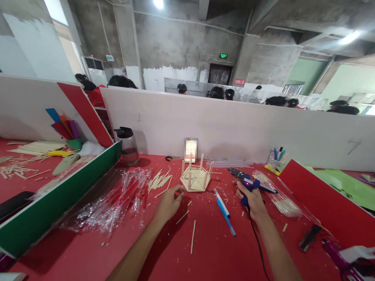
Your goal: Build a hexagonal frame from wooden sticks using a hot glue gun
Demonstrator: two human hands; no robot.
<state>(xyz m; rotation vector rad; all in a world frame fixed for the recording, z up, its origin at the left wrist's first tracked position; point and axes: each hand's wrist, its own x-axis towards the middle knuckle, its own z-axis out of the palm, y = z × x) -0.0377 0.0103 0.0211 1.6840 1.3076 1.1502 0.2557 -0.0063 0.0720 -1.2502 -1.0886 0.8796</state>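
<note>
A hexagonal frame of wooden sticks (195, 187), with several upright posts around its base, stands on the red table in the middle of the view. Just to its left and front is my left hand (170, 198), fingers loosely bent and apart, with nothing seen in them. Whether the fingertips touch the base I cannot tell. My right hand (254, 201) grips a blue hot glue gun (249, 183) to the right of the frame. The gun's nozzle points left and away from me, and its black cord trails towards me.
Loose sticks (159, 180) and plastic wrapping (117, 195) lie left. Two pens (225, 214) lie between my hands. A bagged stick bundle (277, 195) is right. Behind stand a jug (128, 146), a blurred upright panel (191, 149) and a pen cup (274, 160). Low green and red dividers flank me.
</note>
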